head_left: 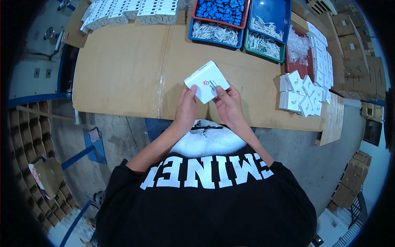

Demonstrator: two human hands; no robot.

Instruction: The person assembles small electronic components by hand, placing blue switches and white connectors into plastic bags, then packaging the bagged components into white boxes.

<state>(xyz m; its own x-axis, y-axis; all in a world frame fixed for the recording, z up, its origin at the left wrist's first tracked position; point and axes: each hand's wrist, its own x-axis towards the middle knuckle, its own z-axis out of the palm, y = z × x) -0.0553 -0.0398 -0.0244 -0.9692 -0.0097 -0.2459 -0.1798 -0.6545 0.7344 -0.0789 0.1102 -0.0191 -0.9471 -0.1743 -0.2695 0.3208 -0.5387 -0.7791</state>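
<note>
Between my hands is a small white box (207, 82) with a pink and dark printed mark, held tilted above the near edge of the cardboard-covered table. My left hand (187, 105) grips its lower left side, thumb on the front face. On the lower right side, my right hand (228, 105) closes around it, its thumb also pressed on the front. The fingers behind the box are partly hidden. Both forearms reach up from my black shirt.
The table (119, 74) is covered with brown cardboard. Finished-looking white boxes (135, 11) stand in rows at the far left. Trays of blue pieces (220, 10) and white sticks (216, 33) are at the back. White boxes (302, 96) lie piled at right, near a red tray (298, 68) with clear plastic bags.
</note>
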